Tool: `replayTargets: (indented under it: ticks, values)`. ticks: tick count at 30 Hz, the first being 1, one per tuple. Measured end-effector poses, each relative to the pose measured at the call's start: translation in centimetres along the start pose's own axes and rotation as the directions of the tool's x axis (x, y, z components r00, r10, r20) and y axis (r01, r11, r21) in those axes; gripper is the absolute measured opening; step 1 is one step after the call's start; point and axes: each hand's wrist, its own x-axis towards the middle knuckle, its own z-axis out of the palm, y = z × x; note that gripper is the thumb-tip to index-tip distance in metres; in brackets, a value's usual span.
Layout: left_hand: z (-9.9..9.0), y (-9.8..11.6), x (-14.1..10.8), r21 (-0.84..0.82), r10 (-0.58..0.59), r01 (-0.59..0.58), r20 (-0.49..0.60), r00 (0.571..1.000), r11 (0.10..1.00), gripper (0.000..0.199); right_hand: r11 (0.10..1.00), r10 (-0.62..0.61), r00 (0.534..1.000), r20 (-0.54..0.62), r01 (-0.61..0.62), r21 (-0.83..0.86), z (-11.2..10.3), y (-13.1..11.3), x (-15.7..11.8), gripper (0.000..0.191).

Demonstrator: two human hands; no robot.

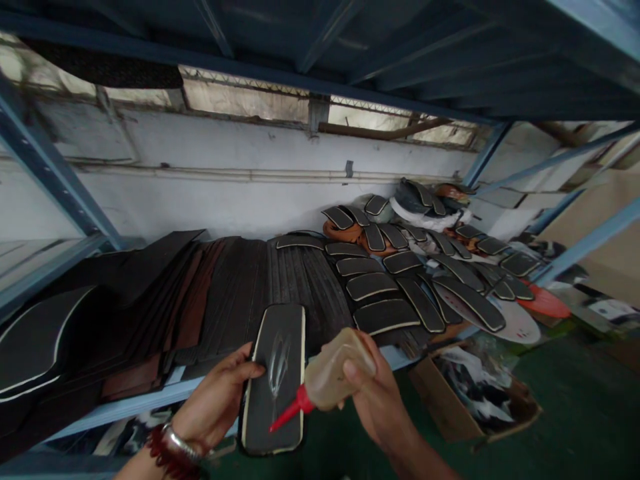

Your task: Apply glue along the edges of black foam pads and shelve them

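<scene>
My left hand [220,390] grips the left edge of a dark rounded-rectangle pad [265,407] with a pale border, its thumb resting on the pad's face. Shiny wet streaks of clear glue run along the middle of the pad. In my right hand [377,393] is a squeeze bottle [333,370] of cloudy yellowish glue, its fingers wrapped round the body. The bottle is tilted down to the left, and its red nozzle [290,410] points at the lower part of the pad. Whether the tip touches the surface I cannot tell.
A blue metal shelf [135,403] holds stacked dark and brown sheets [240,287] on the left. Many similar bordered pads [373,287] lie spread to the right. Below stands a cardboard box [440,407] with plastic-wrapped contents. An upper shelf [300,40] hangs overhead.
</scene>
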Motion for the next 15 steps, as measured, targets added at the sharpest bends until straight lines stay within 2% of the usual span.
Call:
replayTargets:
  ticks: [2,3,5,8,10,12,15]
  values:
    - [-0.3,0.0,0.6,-0.015,-0.003,0.002,-0.064,0.998,1.0,0.025,0.966,0.193,0.978,-0.074,-0.177,0.187,-1.3,0.1,0.2,0.041]
    - [-0.4,0.0,1.1,-0.026,-0.006,0.003,-0.103,0.995,1.0,0.024,0.936,0.256,0.959,-0.124,-0.214,0.279,-2.2,-0.1,0.4,0.037]
    - [-0.5,0.3,2.3,-0.051,-0.006,-0.004,-0.189,0.982,0.999,0.024,0.894,0.294,0.92,-0.259,-0.169,0.415,-4.5,-0.9,0.7,0.033]
    - [0.2,1.4,5.1,-0.089,0.027,-0.053,-0.271,0.962,0.995,0.029,0.87,0.257,0.889,-0.379,-0.042,0.492,-8.5,-2.4,0.2,0.032]
    - [1.4,2.5,7.3,-0.122,0.066,-0.103,-0.272,0.96,0.987,0.04,0.85,0.256,0.859,-0.444,0.019,0.527,-11.0,-3.1,-0.7,0.035]
    - [3.0,3.8,9.7,-0.147,0.111,-0.153,-0.26,0.959,0.977,0.049,0.829,0.285,0.809,-0.513,0.061,0.557,-13.3,-3.4,-1.8,0.041]
    - [5.5,5.6,13.4,-0.147,0.159,-0.203,-0.265,0.951,0.968,0.054,0.801,0.337,0.741,-0.581,0.099,0.59,-16.7,-3.7,-3.6,0.049]
